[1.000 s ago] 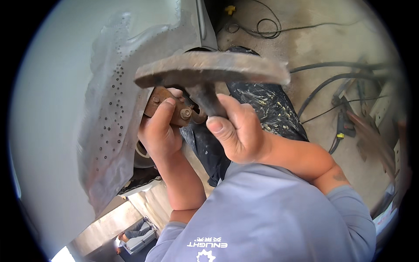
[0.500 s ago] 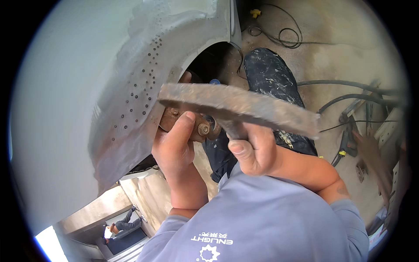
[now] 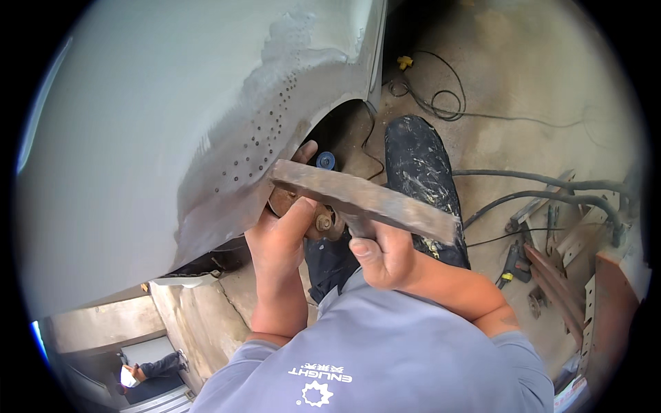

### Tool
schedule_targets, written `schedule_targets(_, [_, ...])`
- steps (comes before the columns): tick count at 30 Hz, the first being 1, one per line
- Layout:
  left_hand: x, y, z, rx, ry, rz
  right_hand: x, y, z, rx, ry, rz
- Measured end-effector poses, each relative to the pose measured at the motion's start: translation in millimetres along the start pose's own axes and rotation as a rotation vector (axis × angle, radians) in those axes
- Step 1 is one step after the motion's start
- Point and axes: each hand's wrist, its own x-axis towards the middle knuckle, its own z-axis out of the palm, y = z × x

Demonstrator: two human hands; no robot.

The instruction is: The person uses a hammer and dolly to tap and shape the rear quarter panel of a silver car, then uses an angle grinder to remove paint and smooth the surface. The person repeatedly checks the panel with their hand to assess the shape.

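My left hand (image 3: pixel 279 241) grips a rusty metal block with bolts (image 3: pixel 323 219) at the lower edge of the curved arch in a grey body panel (image 3: pixel 138 151). The panel has a sanded patch with several rows of dark dots. In my right hand (image 3: pixel 385 258) is the short handle of a hammer; its long, rusty, bar-shaped head (image 3: pixel 365 199) lies crosswise above the block, with its left end at the panel's edge. Whether that end touches the panel I cannot tell. The head hides part of my left hand and the block. A blue disc (image 3: pixel 326 160) shows just beyond.
My knee in dark, paint-spattered trousers (image 3: pixel 420 151) is beyond my hands. On the concrete floor are thick hoses (image 3: pixel 530 175), looped cable (image 3: pixel 447 102), a power tool (image 3: pixel 513 261) and steel pieces (image 3: pixel 561 289) at right. At lower left, another person (image 3: pixel 148 372) is visible in the distance.
The view has shifted, so the panel, floor and knee appear lower. The hammer head has moved down with my right hand, its left end now at the arch edge. Both grips are unchanged.
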Motion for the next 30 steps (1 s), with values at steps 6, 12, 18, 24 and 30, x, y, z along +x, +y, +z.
schedule_targets(6, [-6.1,11.5,-10.7,0.031,-0.024,-0.056,11.0,-23.8,0.3,0.155,-0.010,0.094])
schedule_targets(12, [-9.5,2.5,-13.3,-0.011,0.006,-0.086,15.4,-24.3,5.8,0.125,-0.040,0.182])
schedule_targets(18, [-7.8,0.8,-14.4,-0.029,-0.037,-0.053,10.9,-11.0,3.1,0.132,-0.068,0.251])
schedule_targets(24, [-2.4,-4.7,-13.0,-0.077,-0.075,0.027,31.8,-13.5,0.8,0.240,-0.046,0.337])
schedule_targets(30, [-1.3,-4.5,-10.4,-0.136,-0.073,0.025,39.5,3.4,-15.9,0.226,0.012,0.441])
